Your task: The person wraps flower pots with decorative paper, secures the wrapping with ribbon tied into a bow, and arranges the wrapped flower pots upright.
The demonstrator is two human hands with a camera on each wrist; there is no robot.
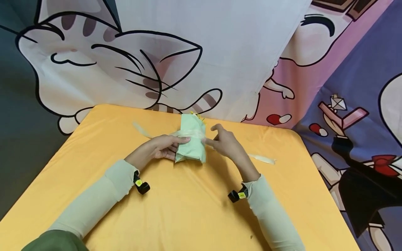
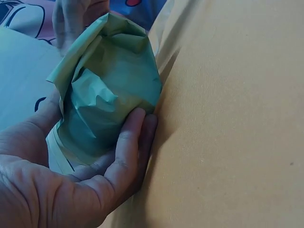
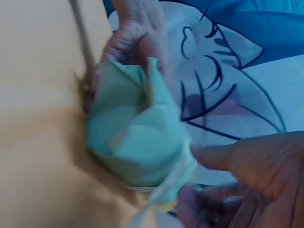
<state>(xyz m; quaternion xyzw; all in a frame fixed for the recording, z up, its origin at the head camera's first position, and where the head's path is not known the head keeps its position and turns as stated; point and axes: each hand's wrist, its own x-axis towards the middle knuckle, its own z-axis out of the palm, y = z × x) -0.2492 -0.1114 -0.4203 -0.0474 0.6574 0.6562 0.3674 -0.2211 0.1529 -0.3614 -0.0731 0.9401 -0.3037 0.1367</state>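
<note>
A mint-green paper-wrapped bundle [image 1: 192, 151] lies near the far side of the table, with small yellow bits [image 1: 201, 118] showing at its far end. Round its middle runs a pale ribbon [image 1: 192, 133]. My left hand [image 1: 164, 144] grips the bundle from the left, thumb on top and fingers curled beneath the folded paper end [image 2: 118, 71]. On the other side, my right hand [image 1: 227, 141] has its thumb against the bundle's edge by the ribbon; its index finger is raised and apart from the thumb.
A yellow cloth [image 1: 188, 209] covers the table. One ribbon tail [image 1: 262, 159] lies out to the right, another [image 1: 141, 129] to the left. Behind the table hangs a cartoon-printed curtain [image 1: 238, 52]. Each wrist wears a small black camera [image 1: 142, 186].
</note>
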